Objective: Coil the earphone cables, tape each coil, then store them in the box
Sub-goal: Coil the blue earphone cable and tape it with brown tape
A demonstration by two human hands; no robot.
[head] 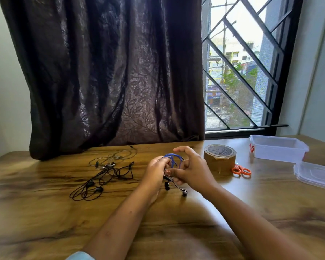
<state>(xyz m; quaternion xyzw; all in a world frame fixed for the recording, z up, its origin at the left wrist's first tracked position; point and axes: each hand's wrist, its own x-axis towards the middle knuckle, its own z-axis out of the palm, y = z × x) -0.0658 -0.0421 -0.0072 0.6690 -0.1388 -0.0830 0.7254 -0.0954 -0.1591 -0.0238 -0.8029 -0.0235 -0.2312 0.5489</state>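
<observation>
My left hand holds a blue earphone cable looped into a coil above the table. My right hand pinches the same coil from the right, with its fingers spread over the top. Two black earbuds dangle below the hands. A black earphone set lies loose on the table to the left. Behind it rests a grey earphone set, also loose. A roll of brown tape stands just right of my hands. The clear plastic box sits open at the far right.
Orange-handled scissors lie beside the tape roll. The box's clear lid rests at the right edge of the wooden table. A dark curtain hangs behind the table, touching its back edge.
</observation>
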